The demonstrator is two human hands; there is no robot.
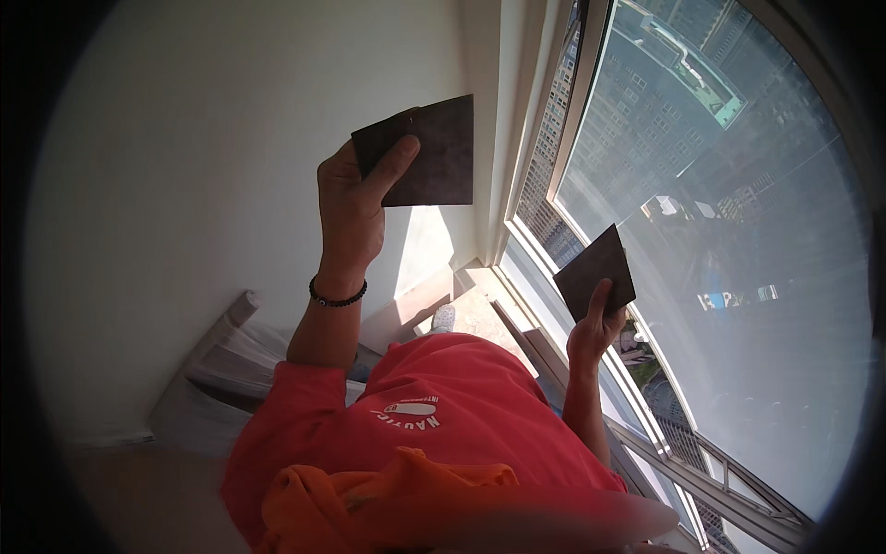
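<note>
1. Left hand: raised in front of the wall, a beaded bracelet on the wrist. The fingers are clamped on the large tile; the thumb lies across the tile's near face, the other fingers are hidden behind it.
2. Large tile: dark brown, flat, roughly square, with a mottled face. It is held by its left edge, left of the window frame and just beside it. Its face is turned toward the camera; the edges run nearly upright and level, slightly tilted. No clear long axis.
3. Right hand: lower, in front of the window glass, right of the window frame. The fingers are closed on the small tile; one finger runs up its near face, the rest grip its lower corner.
4. Small tile: dark brown, flat, squarish, held by its lower corner. It stands turned like a diamond, one corner pointing up. Well apart from the large tile, lower and on the other side of the window frame.
5. Wall: plain white, left of the window frame, with a sunlit patch low down near the frame.
6. Window glass: large pane right of the frame, showing tall buildings far below.
7. Floor: pale strip at the foot of the window frame, sunlit.
8. Sheeting: white folded material against the wall, left of the window frame.
9. Shirt: red, with a small white print, filling the lower middle of the view.
</note>
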